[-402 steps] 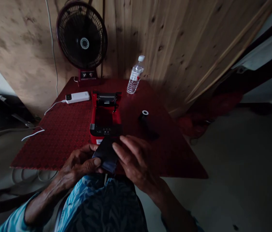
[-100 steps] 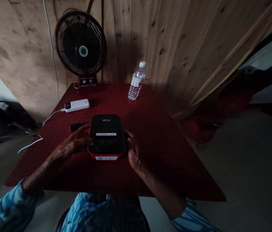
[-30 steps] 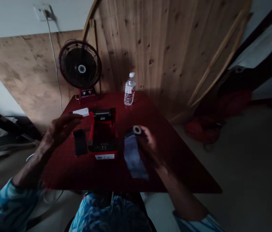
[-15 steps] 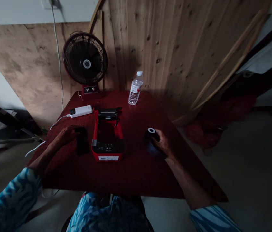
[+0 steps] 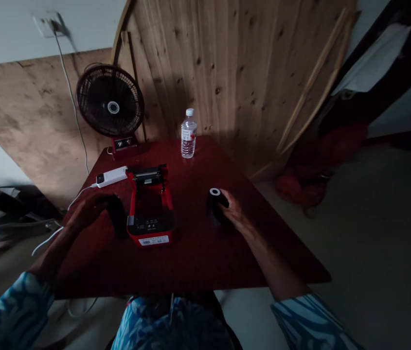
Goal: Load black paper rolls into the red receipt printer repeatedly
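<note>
A red and black label printer (image 5: 151,214) stands on the dark red table with its lid up, showing the hollow inside. To its left, my left hand (image 5: 94,209) is closed at the upper end of a black oblong object (image 5: 118,218), whose kind is too dark to make out. On the printer's other side, my right hand (image 5: 232,211) is wrapped round a dark roll (image 5: 214,204) with a white ring-shaped core end facing up. The roll's lower part is lost in shadow and behind my fingers.
A plastic water bottle (image 5: 188,133) stands upright at the table's back. Behind and left are a dark red fan (image 5: 112,104) and a white power bank (image 5: 112,176) with a cable plugged in. Wooden boards (image 5: 220,73) rise behind the table (image 5: 205,267).
The view has swung, so the table things sit further left in the picture. The black oblong object under my left hand now leans more. My right hand keeps its hold on the roll.
</note>
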The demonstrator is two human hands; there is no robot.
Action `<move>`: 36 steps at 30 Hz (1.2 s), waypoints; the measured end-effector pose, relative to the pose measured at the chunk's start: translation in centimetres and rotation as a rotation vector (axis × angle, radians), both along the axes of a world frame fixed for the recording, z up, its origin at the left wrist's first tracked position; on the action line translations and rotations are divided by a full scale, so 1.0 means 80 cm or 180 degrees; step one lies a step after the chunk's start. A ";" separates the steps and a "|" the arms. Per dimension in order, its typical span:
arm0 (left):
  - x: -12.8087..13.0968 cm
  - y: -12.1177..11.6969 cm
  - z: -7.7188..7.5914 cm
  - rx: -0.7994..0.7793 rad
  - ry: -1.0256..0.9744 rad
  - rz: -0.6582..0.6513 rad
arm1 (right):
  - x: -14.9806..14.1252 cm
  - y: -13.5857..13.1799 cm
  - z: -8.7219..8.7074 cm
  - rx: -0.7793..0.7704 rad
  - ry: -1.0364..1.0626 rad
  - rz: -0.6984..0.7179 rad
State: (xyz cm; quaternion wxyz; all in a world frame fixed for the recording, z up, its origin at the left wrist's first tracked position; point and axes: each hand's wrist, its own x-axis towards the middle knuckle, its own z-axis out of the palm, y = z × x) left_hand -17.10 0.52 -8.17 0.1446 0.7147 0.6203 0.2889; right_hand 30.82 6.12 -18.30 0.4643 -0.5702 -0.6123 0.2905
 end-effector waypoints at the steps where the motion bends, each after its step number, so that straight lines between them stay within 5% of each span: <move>1: 0.005 -0.007 0.014 0.0024 -0.0057 -0.0002 | 0.004 -0.001 0.000 0.0010 -0.0007 0.0011; 6: 0.057 -0.057 0.092 -0.0194 -0.0860 -0.0109 | 0.025 0.000 -0.004 0.0243 -0.0209 -0.0152; 9: 0.100 -0.067 0.120 -0.0366 -0.1283 -0.0342 | 0.025 0.005 -0.010 0.0328 -0.0330 -0.0173; 15: 0.141 -0.038 0.119 -0.0946 -0.1621 -0.0800 | 0.015 0.003 -0.015 0.0488 -0.0449 -0.0132; 23: 0.104 -0.077 0.149 -0.0730 -0.1361 -0.0696 | 0.010 -0.002 -0.007 0.0549 -0.0558 0.0010; 26: 0.121 -0.068 0.142 -0.0864 -0.0842 -0.0762 | 0.008 -0.005 -0.002 0.0585 -0.0651 0.0099; 32: 0.169 -0.013 0.094 -0.0385 0.1132 -0.0730 | 0.006 -0.011 0.002 0.0844 -0.1043 0.0141; 36: 0.175 0.005 0.074 -0.0415 0.1565 -0.0681 | 0.010 -0.006 -0.003 0.0828 -0.1374 0.0152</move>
